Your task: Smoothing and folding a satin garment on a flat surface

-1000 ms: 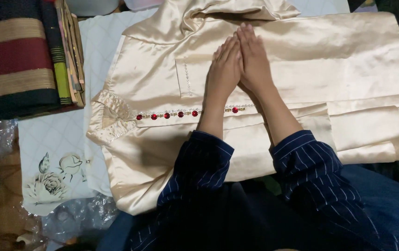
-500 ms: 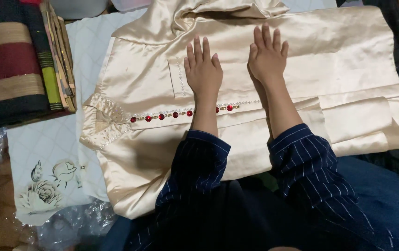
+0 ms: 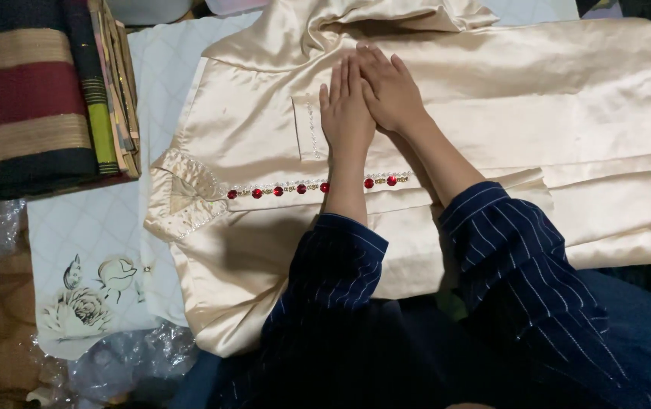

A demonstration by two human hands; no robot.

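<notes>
Smoothing step, by the look of it: left hand [image 3: 346,113] and right hand [image 3: 391,91] lie flat, fingers straight, gripping nothing, side by side on the cream satin garment [image 3: 492,106]. Red button row [image 3: 310,188] runs just behind the wrists, chest pocket [image 3: 306,125] left of the fingertips. Next likely needs an outward sweep; free fabric right, stacked striped cloths [image 3: 30,98] well left.

Glossy cream satin garment [image 3: 538,113] with a row of red gem buttons [image 3: 310,188]; navy pinstriped sleeves [image 3: 522,257]; folded fabrics [image 3: 30,98] striped maroon, gold, black and green; white cloth [image 3: 94,227] with floral print.
</notes>
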